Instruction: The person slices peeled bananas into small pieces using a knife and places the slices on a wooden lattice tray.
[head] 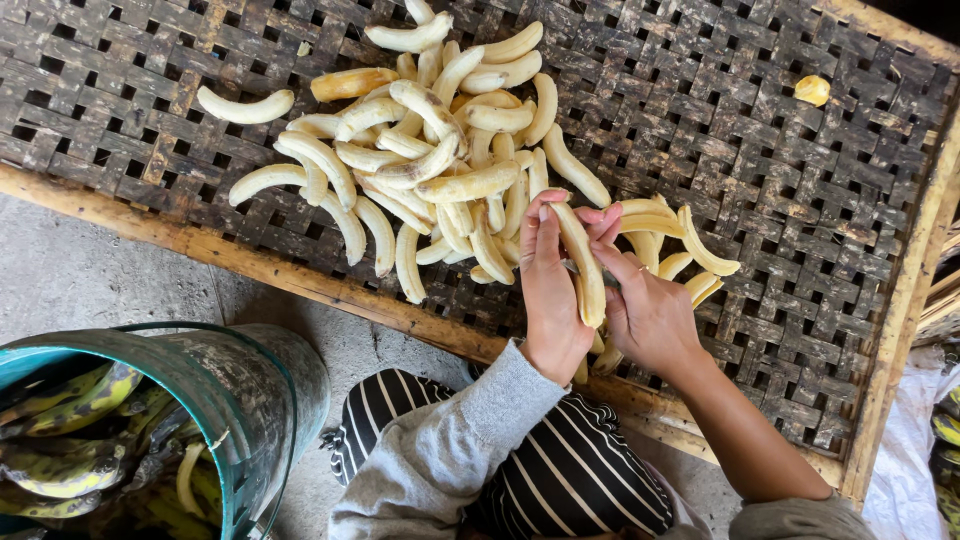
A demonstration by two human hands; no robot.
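Striped black-and-white cloth (570,470) over the lap sits closest to my view, with a grey sleeve (450,450) running up from it to the left hand (550,290). That hand is closed around a peeled banana (583,262), fingers stretched along its left side, and I see the fruit standing nearly upright between both hands. On the other side the right hand (645,310) pinches the same banana, its fingertips touching the upper part near the top end. Both hands hover over the near edge of a woven bamboo tray (780,160), dark and lattice-like, framed by a pale wooden rim (300,280). Behind the hands I make out a loose pile of peeled bananas (440,160) spread on the weave, and a smaller bunch of yellower pieces (680,245) lies just beside the right hand. One single peeled banana (245,105) rests apart at the left of the pile, and a small yellow scrap (812,90) sits well apart near the tray's far right. Down at the lower left I see a teal bucket (250,400) holding green and yellow peels (80,430). White sacking (910,440) shows at the right edge.
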